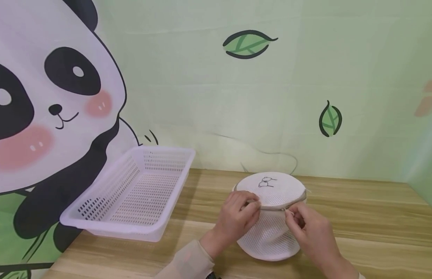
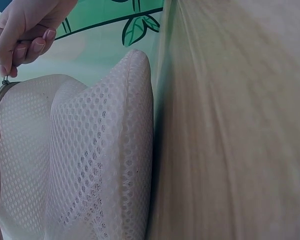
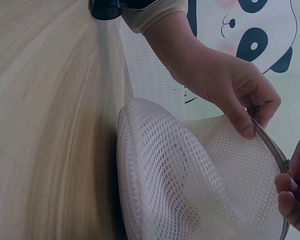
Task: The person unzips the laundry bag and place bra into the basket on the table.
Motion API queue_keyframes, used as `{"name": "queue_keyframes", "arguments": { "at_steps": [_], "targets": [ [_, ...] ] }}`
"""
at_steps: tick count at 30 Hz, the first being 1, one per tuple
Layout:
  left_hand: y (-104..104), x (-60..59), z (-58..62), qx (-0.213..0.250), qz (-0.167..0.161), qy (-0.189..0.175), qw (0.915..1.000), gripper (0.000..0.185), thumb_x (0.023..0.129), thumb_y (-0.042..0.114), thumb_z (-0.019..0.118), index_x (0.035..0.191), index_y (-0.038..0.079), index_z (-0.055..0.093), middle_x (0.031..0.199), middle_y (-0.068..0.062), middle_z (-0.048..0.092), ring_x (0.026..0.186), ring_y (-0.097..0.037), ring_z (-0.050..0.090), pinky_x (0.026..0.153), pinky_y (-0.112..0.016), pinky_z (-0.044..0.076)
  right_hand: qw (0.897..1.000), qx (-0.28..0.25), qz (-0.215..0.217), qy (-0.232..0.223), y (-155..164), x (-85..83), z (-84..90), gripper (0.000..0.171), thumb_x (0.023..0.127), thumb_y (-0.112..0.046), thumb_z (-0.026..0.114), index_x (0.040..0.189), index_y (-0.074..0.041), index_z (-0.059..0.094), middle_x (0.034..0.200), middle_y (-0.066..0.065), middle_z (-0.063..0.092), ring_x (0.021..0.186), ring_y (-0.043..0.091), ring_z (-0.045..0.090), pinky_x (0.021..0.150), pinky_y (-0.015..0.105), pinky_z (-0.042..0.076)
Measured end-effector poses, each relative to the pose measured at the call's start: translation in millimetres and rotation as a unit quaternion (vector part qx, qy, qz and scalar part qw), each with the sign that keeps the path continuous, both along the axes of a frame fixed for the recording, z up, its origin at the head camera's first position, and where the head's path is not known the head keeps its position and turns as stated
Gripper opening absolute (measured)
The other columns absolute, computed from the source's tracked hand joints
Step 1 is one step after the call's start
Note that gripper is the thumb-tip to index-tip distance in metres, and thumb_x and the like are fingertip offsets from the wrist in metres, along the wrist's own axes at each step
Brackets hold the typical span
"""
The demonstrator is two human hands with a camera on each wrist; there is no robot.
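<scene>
A round white mesh laundry bag (image 1: 271, 228) stands on the wooden surface (image 1: 358, 217), just right of a white plastic basket (image 1: 132, 197) and near the front edge. It is a squat cylinder: its short axis runs straight up, its flat lid (image 1: 271, 188) faces upward and tilts slightly toward the back wall, and a small line drawing sits on top. A zipper seam (image 3: 270, 142) circles the rim just under the lid.

The left hand (image 1: 236, 219) rests at the bag's near left side, fingers (image 3: 242, 122) curled and pressed on the rim by the zipper seam, the mesh wall buckled inward below them. The right hand (image 1: 306, 224) is at the near right side; its fingers (image 2: 20, 47) are drawn together, pinching the small metal zipper pull (image 2: 5, 80) at the rim. The bag's body lies between and below both hands, the lid just beyond the fingertips. A panda backdrop (image 1: 45, 100) hangs behind the basket.
</scene>
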State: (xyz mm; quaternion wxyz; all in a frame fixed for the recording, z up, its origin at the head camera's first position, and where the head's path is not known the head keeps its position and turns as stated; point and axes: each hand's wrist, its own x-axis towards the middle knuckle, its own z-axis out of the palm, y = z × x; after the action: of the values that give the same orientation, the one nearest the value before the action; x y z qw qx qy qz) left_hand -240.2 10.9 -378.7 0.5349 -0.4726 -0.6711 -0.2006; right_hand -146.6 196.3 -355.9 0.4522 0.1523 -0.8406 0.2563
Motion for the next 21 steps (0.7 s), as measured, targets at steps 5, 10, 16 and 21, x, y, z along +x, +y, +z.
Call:
{"name": "queue_keyframes", "arguments": {
  "at_steps": [5,10,16,21],
  "targets": [
    [-0.1,0.1,0.1,-0.001,0.002,0.001,1.0000,0.020,0.095,0.015,0.048,0.083,0.010,0.064,0.094,-0.003,0.065,0.085,-0.017,0.063,0.081,-0.027,0.053,1.000,0.001,0.002,0.006,-0.6,-0.3,-0.5,0.022,0.071,0.005,0.068,0.072,-0.012,0.055,0.060,-0.012,0.045,0.057,-0.008,0.037,0.047,0.008,0.033],
    [-0.4,0.4,0.5,-0.001,0.005,0.002,1.0000,0.018,0.093,0.015,0.050,0.083,0.010,0.064,0.094,-0.003,0.065,0.085,-0.017,0.064,0.081,-0.027,0.053,1.000,0.004,0.001,0.009,0.2,-0.8,-0.8,0.021,0.071,0.005,0.068,0.072,-0.012,0.055,0.060,-0.012,0.044,0.057,-0.007,0.036,0.047,0.008,0.033],
    [-0.5,0.7,0.0,-0.004,0.007,0.001,1.0000,0.015,0.091,0.014,0.053,0.084,0.010,0.065,0.094,-0.003,0.065,0.086,-0.017,0.064,0.082,-0.027,0.053,1.000,0.005,0.000,0.010,0.5,-1.2,-1.6,0.021,0.070,0.005,0.069,0.072,-0.012,0.055,0.061,-0.012,0.045,0.057,-0.008,0.036,0.047,0.008,0.032],
    [-0.2,0.2,-0.3,0.000,0.005,0.001,1.0000,0.019,0.094,0.015,0.049,0.084,0.010,0.065,0.094,-0.003,0.065,0.086,-0.017,0.064,0.082,-0.027,0.053,1.000,0.005,-0.003,0.014,1.1,-2.7,-3.2,0.023,0.069,0.005,0.070,0.072,-0.013,0.056,0.061,-0.014,0.045,0.057,-0.008,0.036,0.046,0.008,0.031]
  ]
}}
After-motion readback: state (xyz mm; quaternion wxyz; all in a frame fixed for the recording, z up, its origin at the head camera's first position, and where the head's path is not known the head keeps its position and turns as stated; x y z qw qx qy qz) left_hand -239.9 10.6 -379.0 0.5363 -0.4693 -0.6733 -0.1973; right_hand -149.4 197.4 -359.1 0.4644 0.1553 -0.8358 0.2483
